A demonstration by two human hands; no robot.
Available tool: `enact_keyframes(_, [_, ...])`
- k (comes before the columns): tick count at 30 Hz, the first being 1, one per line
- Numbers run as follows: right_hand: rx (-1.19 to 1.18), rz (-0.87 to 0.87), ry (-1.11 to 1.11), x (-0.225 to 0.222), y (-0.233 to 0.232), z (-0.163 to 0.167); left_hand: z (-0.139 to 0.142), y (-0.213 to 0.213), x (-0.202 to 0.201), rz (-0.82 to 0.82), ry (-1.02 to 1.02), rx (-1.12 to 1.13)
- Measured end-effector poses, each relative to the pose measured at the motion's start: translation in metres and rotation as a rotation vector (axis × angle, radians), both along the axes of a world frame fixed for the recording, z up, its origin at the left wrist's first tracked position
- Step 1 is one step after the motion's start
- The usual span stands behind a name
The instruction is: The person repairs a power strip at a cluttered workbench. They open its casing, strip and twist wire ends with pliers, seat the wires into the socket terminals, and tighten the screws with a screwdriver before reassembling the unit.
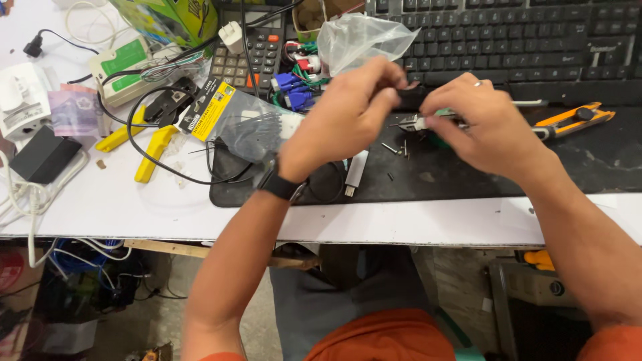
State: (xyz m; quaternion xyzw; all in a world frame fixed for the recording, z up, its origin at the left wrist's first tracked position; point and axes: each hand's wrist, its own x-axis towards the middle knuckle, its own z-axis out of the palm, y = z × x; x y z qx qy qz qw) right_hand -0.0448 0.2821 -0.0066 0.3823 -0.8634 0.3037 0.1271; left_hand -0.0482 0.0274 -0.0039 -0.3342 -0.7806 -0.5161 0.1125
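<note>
My left hand (348, 113) and my right hand (485, 120) meet above a black mat (602, 160). Between their fingertips they pinch a small black part (412, 97). My right hand also grips a slim tool (413, 123) with a metal tip and a green grip; its pale end sticks out to the right of the hand. A black watch (281, 184) sits on my left wrist. A few loose screws (396, 148) lie on the mat just below the hands.
A black keyboard (521, 40) runs along the back, with an orange utility knife (576, 119) in front of it. A clear plastic bag (361, 40), calculator (253, 50), packet of cable ties (234, 120), yellow crimping tool (148, 144) and white stick (356, 170) crowd the left.
</note>
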Motion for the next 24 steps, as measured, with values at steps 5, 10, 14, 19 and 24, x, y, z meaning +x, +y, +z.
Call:
enact_keyframes(5, [-0.246, -0.015, -0.146, -0.005, 0.006, 0.000, -0.015, 0.018, -0.006, -0.148, -0.283, 0.226])
enact_keyframes(10, [-0.393, -0.005, -0.398, -0.012, -0.002, 0.001, -0.023, 0.017, -0.002, -0.231, -0.384, 0.349])
enact_keyframes(14, [-0.522, 0.057, -0.571, -0.018, -0.011, 0.015, -0.019, 0.018, 0.001, -0.195, -0.436, 0.444])
enact_keyframes(19, [-0.489, 0.022, -0.586, -0.022, -0.012, 0.034, -0.016, 0.017, 0.000, -0.137, -0.442, 0.467])
enact_keyframes(24, [-0.449, -0.091, -0.481, -0.020, -0.017, 0.026, -0.013, 0.020, 0.000, -0.097, -0.372, 0.430])
